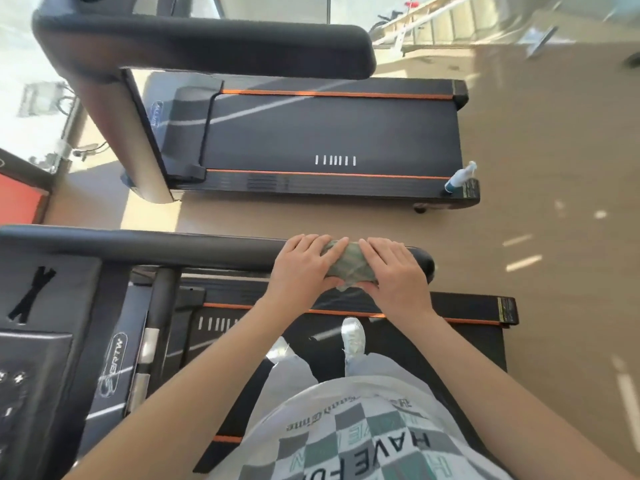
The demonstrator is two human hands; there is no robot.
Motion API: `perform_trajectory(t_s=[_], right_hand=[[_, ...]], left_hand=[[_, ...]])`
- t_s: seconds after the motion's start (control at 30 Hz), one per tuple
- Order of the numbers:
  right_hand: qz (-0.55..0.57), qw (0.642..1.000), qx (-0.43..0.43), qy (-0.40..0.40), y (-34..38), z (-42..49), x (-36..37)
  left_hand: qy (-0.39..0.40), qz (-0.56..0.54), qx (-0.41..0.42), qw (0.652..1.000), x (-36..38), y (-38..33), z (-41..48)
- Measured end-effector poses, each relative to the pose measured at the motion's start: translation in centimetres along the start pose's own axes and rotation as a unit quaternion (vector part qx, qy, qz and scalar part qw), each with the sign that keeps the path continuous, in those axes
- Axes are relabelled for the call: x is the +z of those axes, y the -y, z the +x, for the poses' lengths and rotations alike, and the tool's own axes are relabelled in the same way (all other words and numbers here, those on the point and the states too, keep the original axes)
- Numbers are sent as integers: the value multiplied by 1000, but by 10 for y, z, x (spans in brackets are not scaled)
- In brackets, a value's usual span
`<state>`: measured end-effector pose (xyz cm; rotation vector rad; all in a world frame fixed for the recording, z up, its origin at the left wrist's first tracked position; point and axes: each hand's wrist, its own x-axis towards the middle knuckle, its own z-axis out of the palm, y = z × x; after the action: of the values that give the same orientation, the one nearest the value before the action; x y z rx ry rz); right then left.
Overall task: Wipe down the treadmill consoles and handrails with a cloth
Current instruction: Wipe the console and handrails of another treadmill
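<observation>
A grey-green cloth (349,263) is wrapped over the black padded handrail (173,247) of the near treadmill, close to the rail's free end. My left hand (301,268) grips the cloth's left side and my right hand (394,271) grips its right side, both pressing it around the rail. The treadmill console (38,341) with buttons lies at the lower left. A second treadmill's handrail (207,43) spans the top of the view.
A spray bottle (459,178) stands on the rear corner of the second treadmill's deck (329,133). I stand on the near treadmill's belt (415,341), white shoes visible. Tan floor lies between the machines and to the right. A red panel (20,199) sits at the left edge.
</observation>
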<state>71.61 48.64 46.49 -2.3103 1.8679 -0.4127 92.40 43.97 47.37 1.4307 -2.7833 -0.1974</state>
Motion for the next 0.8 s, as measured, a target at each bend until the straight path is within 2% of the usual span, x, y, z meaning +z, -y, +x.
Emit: perform_trajectory(t_s=[0.17, 0.3, 0.43, 0.53, 0.6, 0.8], right_hand=[[37, 997, 70, 13, -36, -25, -10], [159, 976, 150, 14, -61, -44, -11], [339, 909, 241, 45, -84, -64, -12], [463, 831, 298, 78, -95, -73, -12], [509, 789, 335, 73, -97, -76, -10], [519, 755, 398, 50, -97, -81, 14]], left_hand=[[6, -10, 31, 999, 4, -40, 24], [5, -31, 62, 998, 0, -68, 42], [30, -61, 103, 992, -2, -84, 64], [72, -69, 127, 987, 0, -93, 81], [107, -68, 133, 983, -1, -101, 89], [186, -21, 147, 971, -6, -124, 120]])
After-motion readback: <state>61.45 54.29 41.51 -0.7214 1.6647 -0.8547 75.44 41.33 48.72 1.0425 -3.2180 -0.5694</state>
